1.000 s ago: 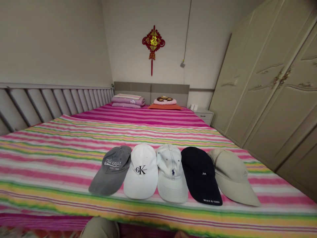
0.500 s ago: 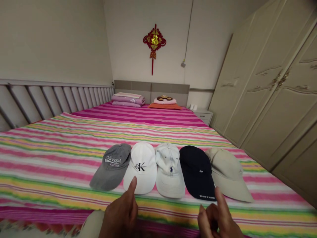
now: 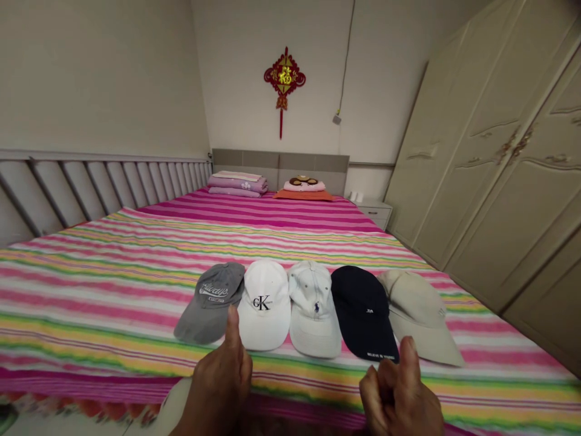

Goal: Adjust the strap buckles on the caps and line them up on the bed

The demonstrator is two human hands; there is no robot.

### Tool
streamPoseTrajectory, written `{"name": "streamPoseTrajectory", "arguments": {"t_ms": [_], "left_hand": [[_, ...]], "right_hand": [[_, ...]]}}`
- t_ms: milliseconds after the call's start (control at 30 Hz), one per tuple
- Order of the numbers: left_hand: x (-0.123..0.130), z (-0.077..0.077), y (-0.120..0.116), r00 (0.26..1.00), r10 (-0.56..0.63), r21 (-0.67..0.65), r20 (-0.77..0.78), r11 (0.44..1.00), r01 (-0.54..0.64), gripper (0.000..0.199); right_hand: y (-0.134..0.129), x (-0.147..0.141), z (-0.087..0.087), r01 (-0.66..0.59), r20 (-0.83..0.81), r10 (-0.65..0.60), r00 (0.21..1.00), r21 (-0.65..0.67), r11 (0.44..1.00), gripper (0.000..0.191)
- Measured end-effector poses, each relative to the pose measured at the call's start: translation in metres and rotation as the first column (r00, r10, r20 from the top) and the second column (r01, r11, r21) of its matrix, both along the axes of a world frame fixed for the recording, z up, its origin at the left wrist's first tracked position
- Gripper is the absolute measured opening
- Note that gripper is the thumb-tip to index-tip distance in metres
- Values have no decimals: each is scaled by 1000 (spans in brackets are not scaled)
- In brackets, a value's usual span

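Observation:
Several caps lie side by side on the striped bedspread: a grey cap (image 3: 211, 303), a white CK cap (image 3: 264, 309), a pale denim cap (image 3: 314, 312), a black cap (image 3: 364, 312) and a beige cap (image 3: 420, 318). My left hand (image 3: 222, 375) is closed with its thumb pointing up, in front of the grey and white caps. Below the black and beige caps is my right hand (image 3: 402, 390), its fingers curled and one digit raised. Nothing shows in either hand.
Folded purple bedding (image 3: 238, 183) and an orange cushion (image 3: 303, 195) with a brown-and-pink item lie by the headboard (image 3: 313, 172). Left stands a white railing (image 3: 104, 188); right, a nightstand (image 3: 374, 212) and tall wardrobe (image 3: 476, 157). Something pale shows beside my left wrist.
My left hand has moved slightly left, its thumb now more upright beside the grey cap. My right hand's raised digit stands straighter. The view has shifted a little; the caps keep their order.

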State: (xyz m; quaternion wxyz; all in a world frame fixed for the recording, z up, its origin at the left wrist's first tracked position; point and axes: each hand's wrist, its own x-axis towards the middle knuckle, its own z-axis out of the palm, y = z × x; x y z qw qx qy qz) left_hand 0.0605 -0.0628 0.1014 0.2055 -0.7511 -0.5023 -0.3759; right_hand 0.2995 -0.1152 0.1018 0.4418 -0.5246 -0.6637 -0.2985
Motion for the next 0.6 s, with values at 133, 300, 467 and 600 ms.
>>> {"name": "streamPoseTrajectory", "arguments": {"t_ms": [133,300,467,600], "left_hand": [[1,3,-2,999,-16,30,-35,999,17,71],[-1,-10,0,999,-30,-29,31,999,31,70],[-12,-52,14,952,-124,-382,281,895,230,45],[-22,-88,18,750,93,-579,655,699,420,27]], "right_hand": [[-1,-2,0,0,-6,-1,1000,-32,999,71],[-1,-6,-8,-83,-55,79,995,-94,992,70],[11,-6,-47,-305,55,338,940,-311,900,50],[26,-16,-95,-398,-66,430,900,-525,752,19]]}}
